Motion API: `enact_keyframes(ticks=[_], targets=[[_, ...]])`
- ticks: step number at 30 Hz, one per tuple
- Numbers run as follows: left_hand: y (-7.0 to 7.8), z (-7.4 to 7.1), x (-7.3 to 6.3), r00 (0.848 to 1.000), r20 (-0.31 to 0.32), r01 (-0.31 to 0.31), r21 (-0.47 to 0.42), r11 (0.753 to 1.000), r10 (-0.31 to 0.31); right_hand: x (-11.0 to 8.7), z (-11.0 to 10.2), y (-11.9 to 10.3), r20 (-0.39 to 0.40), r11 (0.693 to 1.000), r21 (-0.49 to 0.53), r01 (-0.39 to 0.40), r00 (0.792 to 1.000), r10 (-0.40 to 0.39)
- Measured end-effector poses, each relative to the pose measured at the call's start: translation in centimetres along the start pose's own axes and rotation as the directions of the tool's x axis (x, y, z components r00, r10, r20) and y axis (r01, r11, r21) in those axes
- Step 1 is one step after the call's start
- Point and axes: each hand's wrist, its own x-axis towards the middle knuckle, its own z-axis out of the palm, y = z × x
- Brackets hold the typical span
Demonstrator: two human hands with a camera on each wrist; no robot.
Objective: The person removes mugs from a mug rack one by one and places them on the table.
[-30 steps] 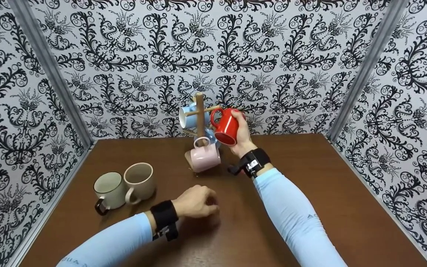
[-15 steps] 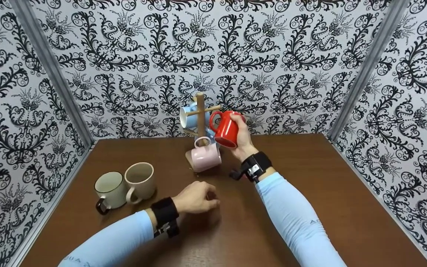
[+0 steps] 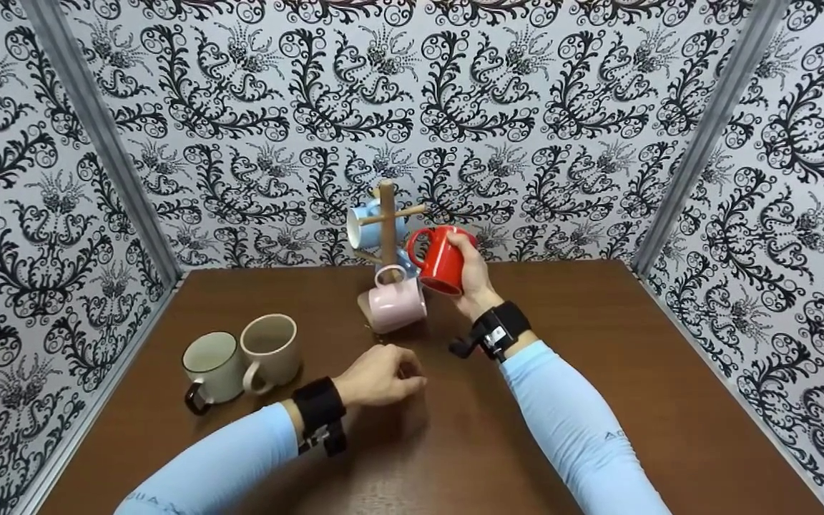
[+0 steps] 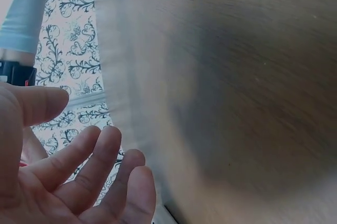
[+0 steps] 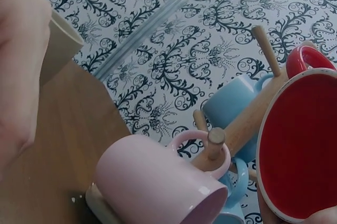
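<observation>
My right hand [image 3: 475, 277] holds a red mug [image 3: 443, 262] by its body, just right of a wooden mug tree [image 3: 388, 239]. The mug's handle points left toward the post, apart from the upper peg [image 5: 266, 50]. A pink mug [image 3: 398, 306] hangs by its handle on a low front peg. One light blue mug [image 5: 231, 103] hangs higher on the far side; another blue mug [image 5: 231, 214] below is mostly hidden. Over the table in front of the tree, my left hand [image 3: 382, 375] hangs with loosely bent fingers [image 4: 108, 150] and nothing in it.
A cream mug with a dark handle [image 3: 212, 365] and a beige mug [image 3: 271, 350] stand upright side by side on the brown table [image 3: 562, 400], left of my left hand. Patterned walls [image 3: 498, 107] enclose the back and sides.
My right hand has lowered the red mug slightly and moved it a little right, so its handle sits below the upper peg. My left hand has drifted slightly toward the tree.
</observation>
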Motion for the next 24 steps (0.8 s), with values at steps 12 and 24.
enact_keyframes(ticks=[12,24], targets=[[-0.7,-0.9,0.8,0.988,-0.02,0.146,-0.234,0.961,-0.155,-1.0,0.0,0.7,-0.004,0.997,-0.072,0.016,1.0,-0.016],[-0.9,-1.2,1.2,0.975,-0.068,0.171,-0.371,0.913,-0.21,-1.5,-0.4,1.8,-0.004,0.992,-0.121,0.035,0.999,-0.036]])
